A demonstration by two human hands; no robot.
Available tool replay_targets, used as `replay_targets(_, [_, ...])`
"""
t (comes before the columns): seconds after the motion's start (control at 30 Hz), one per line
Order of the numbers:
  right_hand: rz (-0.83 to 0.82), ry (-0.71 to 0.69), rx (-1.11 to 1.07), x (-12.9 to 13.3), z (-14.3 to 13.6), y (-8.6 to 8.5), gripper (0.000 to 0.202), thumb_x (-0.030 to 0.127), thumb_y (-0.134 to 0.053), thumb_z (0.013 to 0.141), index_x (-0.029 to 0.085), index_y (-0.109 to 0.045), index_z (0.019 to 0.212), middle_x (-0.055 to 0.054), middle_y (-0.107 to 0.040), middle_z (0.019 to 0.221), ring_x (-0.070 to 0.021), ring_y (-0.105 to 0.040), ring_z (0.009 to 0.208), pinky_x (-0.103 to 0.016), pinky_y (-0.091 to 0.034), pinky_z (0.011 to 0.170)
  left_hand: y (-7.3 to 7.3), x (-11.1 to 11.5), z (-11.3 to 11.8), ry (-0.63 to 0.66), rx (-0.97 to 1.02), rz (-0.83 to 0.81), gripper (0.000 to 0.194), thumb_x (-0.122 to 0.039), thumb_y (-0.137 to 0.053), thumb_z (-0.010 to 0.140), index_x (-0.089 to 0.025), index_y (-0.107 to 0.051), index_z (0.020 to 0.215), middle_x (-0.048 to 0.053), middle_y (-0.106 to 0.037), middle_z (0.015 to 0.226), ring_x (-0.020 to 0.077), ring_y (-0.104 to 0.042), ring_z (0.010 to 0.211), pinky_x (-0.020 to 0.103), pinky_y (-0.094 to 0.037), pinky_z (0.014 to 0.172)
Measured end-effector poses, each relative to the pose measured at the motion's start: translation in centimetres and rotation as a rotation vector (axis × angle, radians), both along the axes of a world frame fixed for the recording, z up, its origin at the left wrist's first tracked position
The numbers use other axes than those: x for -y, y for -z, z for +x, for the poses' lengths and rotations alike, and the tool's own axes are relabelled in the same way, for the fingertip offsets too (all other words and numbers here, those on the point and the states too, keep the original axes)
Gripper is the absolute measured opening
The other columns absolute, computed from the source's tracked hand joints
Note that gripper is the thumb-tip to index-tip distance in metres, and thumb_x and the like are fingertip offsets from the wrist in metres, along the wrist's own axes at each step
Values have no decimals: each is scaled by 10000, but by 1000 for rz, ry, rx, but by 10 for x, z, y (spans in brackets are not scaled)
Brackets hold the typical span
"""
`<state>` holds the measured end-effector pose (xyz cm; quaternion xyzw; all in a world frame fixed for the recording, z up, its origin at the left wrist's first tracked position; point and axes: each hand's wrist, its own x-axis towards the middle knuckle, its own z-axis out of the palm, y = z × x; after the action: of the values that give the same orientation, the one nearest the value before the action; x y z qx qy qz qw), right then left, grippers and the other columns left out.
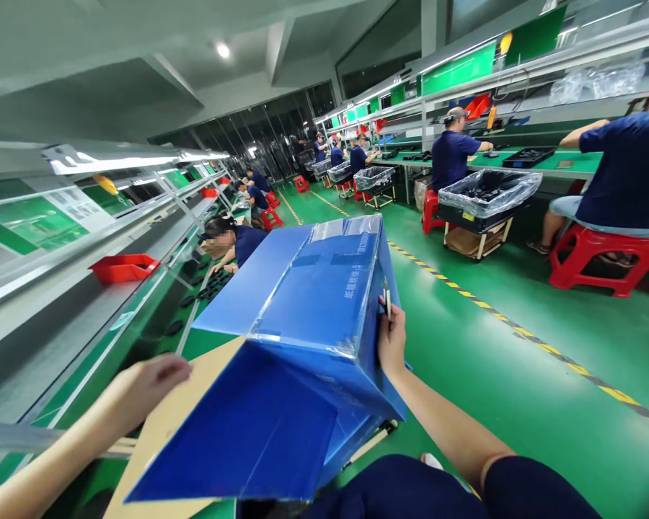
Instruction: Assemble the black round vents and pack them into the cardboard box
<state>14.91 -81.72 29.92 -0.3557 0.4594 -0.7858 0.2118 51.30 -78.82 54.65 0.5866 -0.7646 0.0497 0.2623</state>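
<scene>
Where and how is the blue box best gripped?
The box looks too bulky for one hand: grip opposite side walls, one hand from each side. Its near flap juts out and could bend. The right hand is at the right wall.

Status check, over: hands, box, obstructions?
Right hand with pale item, against side of blue box. Left hand curled, nothing visible in it. Blue flap juts out between the hands.

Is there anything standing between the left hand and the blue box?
No separate object is visible between the left hand and the blue box. Only an open cardboard flap, tan side showing, spreads beside the fingers. The right hand is at the box's side.
</scene>
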Motion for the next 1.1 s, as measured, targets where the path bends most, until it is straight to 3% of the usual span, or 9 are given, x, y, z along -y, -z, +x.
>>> replay_targets(0.07, [4,0,-34,8,16,-8,373,479,-383,1062,236,-511,1315,-120,-644,1333,-246,-620,1199,-442,-474,1072,-13,-6,-27,-20,83,12,550,-794,-550,789,-298,-767,881,-19,-783,794,240,-734,643,311,-588,523])
replay_targets(0.1, [2,-5,-51,12,24,-12,376,478,-374,1061,232,-508,1311,-123,-653,1316,-241,-640,1152,-436,-495,1047,-12,-8,-49,69,73,36,591,-770,-534,838,-312,-752,1141,-1,-802,1084,277,-775,918,349,-647,711])
replay_targets(0.2, [-35,-62,-99,21,42,-19,359,450,-370,1059,228,-506,1306,-128,-675,1269,-232,-682,1008,-423,-548,961,11,-6,-124,390,65,168,788,-754,-446,927,-250,-537,1526,87,-511,1590,347,-471,1481,509,-436,1202])
replay_targets(0.3, [-65,-175,-178,29,46,-20,331,398,-387,1057,228,-529,1304,-115,-717,1119,-241,-700,900,-421,-581,873,45,5,-162,336,182,183,763,-717,-493,942,-284,-493,1570,118,-369,1671,433,-281,1563,696,-275,1225])
replay_targets(0.4, [-107,-286,-277,39,26,-25,405,350,-398,1051,238,-505,1426,-108,-725,1124,-213,-686,768,-390,-601,779,60,21,-153,226,214,113,608,-592,-441,1016,-316,-515,1552,97,-381,1668,404,-281,1570,692,-275,1223])
replay_targets(0.6, [-37,-164,-671,83,-31,-53,516,294,-399,1041,282,-528,1540,-64,-693,1014,-171,-633,692,-313,-585,765,50,39,-117,223,75,151,633,-601,-428,1023,-283,-488,1567,64,-436,1643,307,-305,1575,576,-258,1283])
replay_targets(0.83, [44,-85,-1004,112,-31,-81,613,118,-448,992,312,-497,1572,-69,-657,938,-170,-597,637,-249,-517,625,50,45,-113,247,-24,149,669,-638,-476,1006,-235,-537,1536,71,-466,1623,285,-332,1566,501,-248,1308])
replay_targets(0.97, [242,-125,-1182,95,-27,-78,695,61,-431,983,322,-403,1627,-101,-679,1038,-208,-670,794,-246,-515,672,46,49,-102,239,-117,151,711,-667,-524,983,-194,-566,1511,86,-522,1580,279,-373,1546,472,-207,1325])
replay_targets(1.1, [404,-248,-1328,77,-28,-48,726,71,-374,1015,316,-241,1685,-112,-674,1182,-209,-683,925,-236,-522,720,40,53,-81,166,-247,207,800,-712,-643,902,-174,-584,1492,82,-527,1573,302,-395,1533,475,-204,1324])
